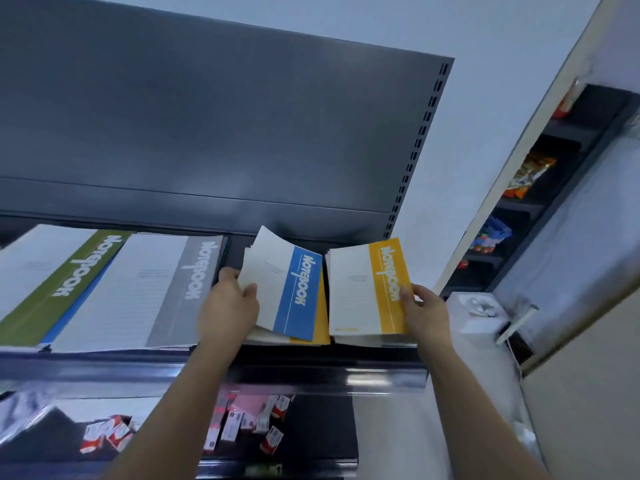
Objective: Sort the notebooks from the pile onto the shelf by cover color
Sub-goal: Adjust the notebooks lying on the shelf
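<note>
A blue notebook (294, 292) is pinched at its left edge by the left hand (228, 306), thumb on top, and is held tilted above a pile on the shelf (311, 372). Just right, a yellow notebook (367, 289) topping another pile is gripped at its right edge by the curled fingers (406, 296) of the right hand (426, 311). A green notebook (69, 271) and a grey notebook (149, 289) are laid further left.

The left hand (228, 308) is gripping the left edge of a blue notebook (298, 289), holding it bent and tilted up over a stack (311, 337) on the shelf (311, 377). The right hand (426, 315) is pinching the right edge of a yellow notebook (367, 289) that is topping a second stack (374, 341) just beside it. Further left, a green notebook (65, 271) and a grey notebook (166, 292) are lying flat. Small red-and-white boxes (239, 424) are lying on the level below.
</note>
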The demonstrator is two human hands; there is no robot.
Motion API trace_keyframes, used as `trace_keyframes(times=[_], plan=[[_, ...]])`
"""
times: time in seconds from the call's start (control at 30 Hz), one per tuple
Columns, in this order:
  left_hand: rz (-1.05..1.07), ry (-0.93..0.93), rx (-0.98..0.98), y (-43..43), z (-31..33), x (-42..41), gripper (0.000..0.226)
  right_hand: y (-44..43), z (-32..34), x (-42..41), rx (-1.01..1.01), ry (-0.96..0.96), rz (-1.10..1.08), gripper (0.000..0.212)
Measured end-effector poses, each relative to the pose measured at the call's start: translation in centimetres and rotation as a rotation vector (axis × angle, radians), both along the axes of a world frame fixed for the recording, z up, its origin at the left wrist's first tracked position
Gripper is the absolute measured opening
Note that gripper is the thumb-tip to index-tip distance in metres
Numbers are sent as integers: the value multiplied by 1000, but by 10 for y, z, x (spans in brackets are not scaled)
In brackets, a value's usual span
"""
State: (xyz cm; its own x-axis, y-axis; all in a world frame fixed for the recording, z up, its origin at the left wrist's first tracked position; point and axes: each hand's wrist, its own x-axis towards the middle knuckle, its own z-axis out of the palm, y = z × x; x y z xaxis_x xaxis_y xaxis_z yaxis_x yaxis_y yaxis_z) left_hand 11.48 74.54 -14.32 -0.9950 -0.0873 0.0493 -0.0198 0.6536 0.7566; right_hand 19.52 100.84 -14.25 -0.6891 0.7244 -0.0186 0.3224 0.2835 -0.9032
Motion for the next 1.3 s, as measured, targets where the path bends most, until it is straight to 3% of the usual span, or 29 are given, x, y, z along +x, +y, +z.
trace_keyframes(times=[0.23,0.57,0.73,0.93,1.1,1.3], plan=[[-28,-18,-457,4,9,20,47,10,-5,0,111,-254,78,42],[-43,-2,-562,5,8,21,40,3,-1,-3,467,-523,144,49],[-37,28,-573,2,10,20,36,-11,3,-10,681,-347,145,46],[13,116,-694,-27,19,24,37,-53,12,-33,779,-101,363,46],[54,122,-884,-68,25,33,37,-104,20,-50,878,-53,574,42],[138,80,-948,-127,35,45,33,-182,31,-63,1029,-57,831,40]])
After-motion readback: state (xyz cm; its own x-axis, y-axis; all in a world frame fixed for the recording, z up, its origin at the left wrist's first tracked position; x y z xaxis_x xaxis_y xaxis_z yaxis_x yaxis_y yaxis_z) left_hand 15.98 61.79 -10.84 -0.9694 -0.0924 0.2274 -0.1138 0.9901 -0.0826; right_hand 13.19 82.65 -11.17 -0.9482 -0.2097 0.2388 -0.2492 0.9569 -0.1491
